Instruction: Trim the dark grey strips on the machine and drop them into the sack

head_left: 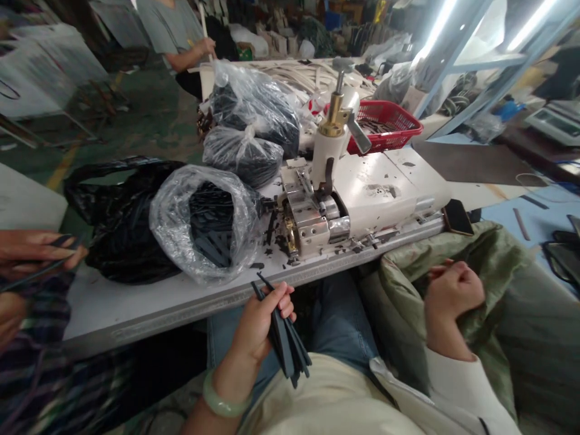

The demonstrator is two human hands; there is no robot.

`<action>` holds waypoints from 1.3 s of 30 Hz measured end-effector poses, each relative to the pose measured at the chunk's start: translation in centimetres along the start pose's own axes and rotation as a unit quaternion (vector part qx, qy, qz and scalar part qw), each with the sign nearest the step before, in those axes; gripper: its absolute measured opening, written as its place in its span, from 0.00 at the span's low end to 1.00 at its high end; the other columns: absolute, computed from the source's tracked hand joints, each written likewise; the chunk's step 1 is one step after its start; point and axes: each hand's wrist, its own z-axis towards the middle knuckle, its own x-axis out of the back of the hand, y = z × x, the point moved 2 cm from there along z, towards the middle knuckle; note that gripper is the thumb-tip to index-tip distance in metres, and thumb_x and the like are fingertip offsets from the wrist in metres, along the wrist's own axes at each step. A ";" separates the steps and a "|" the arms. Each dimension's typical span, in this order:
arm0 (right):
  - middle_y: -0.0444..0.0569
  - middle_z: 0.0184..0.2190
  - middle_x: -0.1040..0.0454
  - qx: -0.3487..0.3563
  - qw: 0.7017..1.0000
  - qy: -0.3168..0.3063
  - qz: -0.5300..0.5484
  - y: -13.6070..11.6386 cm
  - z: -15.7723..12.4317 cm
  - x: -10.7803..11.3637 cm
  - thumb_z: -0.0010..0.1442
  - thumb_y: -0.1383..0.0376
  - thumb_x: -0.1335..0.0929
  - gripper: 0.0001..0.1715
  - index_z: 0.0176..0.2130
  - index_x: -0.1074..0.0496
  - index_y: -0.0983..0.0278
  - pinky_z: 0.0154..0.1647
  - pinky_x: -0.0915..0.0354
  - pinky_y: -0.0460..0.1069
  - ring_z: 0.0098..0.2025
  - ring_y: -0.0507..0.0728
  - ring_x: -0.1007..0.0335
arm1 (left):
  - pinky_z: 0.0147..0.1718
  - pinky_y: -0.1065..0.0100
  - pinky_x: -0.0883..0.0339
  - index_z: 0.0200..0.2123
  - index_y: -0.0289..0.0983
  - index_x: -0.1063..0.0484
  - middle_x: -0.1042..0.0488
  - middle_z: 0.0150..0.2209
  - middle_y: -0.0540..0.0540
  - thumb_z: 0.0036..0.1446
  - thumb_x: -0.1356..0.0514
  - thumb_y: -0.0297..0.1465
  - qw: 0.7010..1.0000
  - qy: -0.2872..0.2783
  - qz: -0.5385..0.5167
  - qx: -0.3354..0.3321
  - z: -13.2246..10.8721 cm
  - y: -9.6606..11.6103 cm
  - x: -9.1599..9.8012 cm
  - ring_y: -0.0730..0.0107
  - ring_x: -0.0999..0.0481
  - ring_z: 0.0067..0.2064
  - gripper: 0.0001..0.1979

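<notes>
Your left hand (260,323) is clamped on a bundle of dark strips (285,344), held just below the front edge of the worktop (136,314) and in front of the white industrial machine (362,199). Your right hand (453,293) is curled shut against a green sack (403,284), right of the machine. Left of the machine, a clear plastic bag (203,223) of strips sits against a black bag (122,241), with two more filled bags (242,157) behind. A red basket (385,127) stands behind the machine, and a phone (457,216) lies at its right end. Far left of the machine, a co-worker's hand (36,251) holds a thin dark strip.
</notes>
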 end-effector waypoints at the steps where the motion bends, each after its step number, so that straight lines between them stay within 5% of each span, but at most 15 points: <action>1: 0.60 0.24 0.26 0.034 0.995 -0.026 -0.093 2.1 0.7 1.5 0.65 0.54 0.44 0.24 0.32 0.27 0.64 0.28 0.36 0.56 0.26 0.63 0.28 | 0.22 0.73 0.37 0.28 0.32 0.25 0.40 0.18 0.57 0.45 0.30 0.36 1.000 -0.005 -0.001 0.006 0.0 -0.1 -0.1 0.81 0.40 0.19 0.14; 4: 0.70 0.39 0.24 0.174 0.951 -0.060 -0.247 4.7 0.5 4.4 0.62 0.54 0.39 0.25 0.41 0.24 0.70 0.41 0.35 0.63 0.45 0.75 0.28 | 0.21 0.73 0.37 0.28 0.31 0.25 0.39 0.18 0.56 0.47 0.31 0.38 0.999 -0.023 0.003 0.026 0.3 -0.7 -0.6 0.81 0.39 0.20 0.14; 6: 0.66 0.41 0.23 0.228 0.949 -0.101 -0.191 2.8 -1.8 4.9 0.62 0.56 0.37 0.24 0.47 0.25 0.71 0.43 0.33 0.63 0.45 0.72 0.27 | 0.21 0.73 0.37 0.28 0.31 0.25 0.38 0.18 0.55 0.48 0.32 0.40 0.999 -0.038 0.009 0.038 0.5 -1.4 -1.1 0.80 0.39 0.20 0.15; 8: 0.57 0.39 0.22 0.272 0.929 -0.248 -0.041 -1.6 -5.4 4.3 0.62 0.60 0.35 0.17 0.47 0.24 0.65 0.40 0.30 0.55 0.40 0.63 0.25 | 0.22 0.72 0.37 0.28 0.31 0.26 0.38 0.18 0.55 0.49 0.33 0.42 0.997 -0.052 0.019 0.050 0.6 -2.0 -1.6 0.80 0.39 0.20 0.17; 10: 0.54 0.43 0.25 0.371 0.801 -0.460 0.093 -7.2 -9.6 3.3 0.63 0.66 0.35 0.15 0.48 0.25 0.59 0.40 0.30 0.50 0.42 0.57 0.26 | 0.22 0.72 0.38 0.28 0.32 0.26 0.38 0.18 0.54 0.50 0.35 0.44 0.996 -0.060 0.036 0.061 0.5 -2.6 -2.0 0.79 0.38 0.20 0.19; 12: 0.53 0.50 0.28 0.482 0.641 -0.577 0.154 -11.9 -12.8 2.6 0.64 0.68 0.36 0.16 0.50 0.27 0.58 0.44 0.32 0.49 0.45 0.55 0.29 | 0.21 0.73 0.39 0.27 0.31 0.26 0.36 0.19 0.53 0.52 0.36 0.45 0.994 -0.064 0.057 0.065 0.2 -2.8 -2.0 0.78 0.37 0.20 0.20; 14: 0.52 0.50 0.28 0.567 0.526 -0.607 0.182 -14.6 -14.6 2.1 0.65 0.67 0.36 0.14 0.49 0.26 0.60 0.46 0.33 0.49 0.44 0.54 0.30 | 0.21 0.74 0.40 0.27 0.31 0.26 0.35 0.19 0.52 0.52 0.37 0.45 0.994 -0.061 0.070 0.059 -0.2 -2.9 -1.7 0.78 0.35 0.21 0.20; 16: 0.51 0.47 0.25 0.611 0.479 -0.594 0.212 -15.4 -15.2 1.5 0.66 0.66 0.36 0.12 0.45 0.25 0.63 0.42 0.32 0.48 0.39 0.52 0.29 | 0.21 0.74 0.40 0.27 0.31 0.27 0.35 0.19 0.52 0.52 0.37 0.46 0.995 -0.055 0.066 0.052 -0.7 -2.8 -1.3 0.78 0.35 0.21 0.21; 19: 0.52 0.43 0.22 0.622 0.494 -0.538 0.284 -14.8 -15.2 1.1 0.66 0.69 0.37 0.11 0.42 0.26 0.68 0.34 0.31 0.47 0.34 0.52 0.28 | 0.22 0.73 0.38 0.27 0.31 0.27 0.36 0.19 0.52 0.51 0.37 0.48 0.996 -0.052 0.042 0.056 -1.0 -2.7 -0.8 0.78 0.37 0.21 0.22; 23: 0.56 0.40 0.21 0.578 0.595 -0.445 0.338 -13.3 -15.4 1.6 0.62 0.74 0.36 0.12 0.45 0.28 0.70 0.34 0.29 0.47 0.37 0.54 0.23 | 0.20 0.73 0.39 0.26 0.32 0.27 0.38 0.18 0.53 0.49 0.36 0.50 0.997 -0.050 0.031 0.051 -1.0 -2.6 -0.6 0.79 0.39 0.19 0.24; 25: 0.55 0.39 0.20 0.460 0.687 -0.442 0.348 -12.6 -15.8 1.7 0.60 0.74 0.34 0.12 0.44 0.29 0.67 0.36 0.27 0.47 0.38 0.55 0.22 | 0.19 0.73 0.40 0.26 0.32 0.27 0.37 0.17 0.53 0.48 0.35 0.50 0.998 -0.039 0.042 0.024 -0.9 -2.4 -0.7 0.78 0.38 0.19 0.23; 28: 0.49 0.36 0.21 0.110 0.794 -0.453 0.390 -11.0 -16.3 0.7 0.59 0.71 0.32 0.04 0.35 0.31 0.63 0.33 0.25 0.47 0.33 0.53 0.22 | 0.21 0.71 0.36 0.27 0.32 0.25 0.37 0.17 0.53 0.48 0.34 0.46 0.999 -0.046 0.025 -0.012 -0.9 -2.0 -1.0 0.77 0.36 0.19 0.20; 30: 0.47 0.34 0.21 -0.120 0.776 -0.457 0.418 -10.0 -16.6 -0.2 0.57 0.68 0.29 0.09 0.29 0.34 0.63 0.31 0.26 0.45 0.30 0.52 0.22 | 0.23 0.70 0.35 0.28 0.33 0.24 0.38 0.17 0.54 0.48 0.33 0.43 0.997 -0.077 -0.003 -0.023 -1.0 -1.8 -1.2 0.78 0.37 0.20 0.17; 33: 0.43 0.26 0.24 -0.338 0.691 -0.460 0.444 -9.6 -16.8 -1.4 0.51 0.66 0.24 0.16 0.25 0.35 0.64 0.30 0.27 0.41 0.31 0.52 0.22 | 0.23 0.72 0.37 0.31 0.33 0.22 0.37 0.18 0.55 0.47 0.30 0.37 0.992 -0.114 -0.023 -0.041 -1.2 -1.6 -1.4 0.80 0.37 0.20 0.13; 39: 0.39 0.16 0.32 -0.471 0.597 -0.469 0.448 -10.1 -16.8 -1.4 0.45 0.69 0.22 0.16 0.21 0.31 0.66 0.29 0.29 0.37 0.32 0.52 0.21 | 0.22 0.74 0.39 0.34 0.33 0.22 0.39 0.17 0.56 0.49 0.32 0.30 0.991 -0.099 -0.039 -0.079 -1.2 -1.2 -1.1 0.82 0.40 0.19 0.09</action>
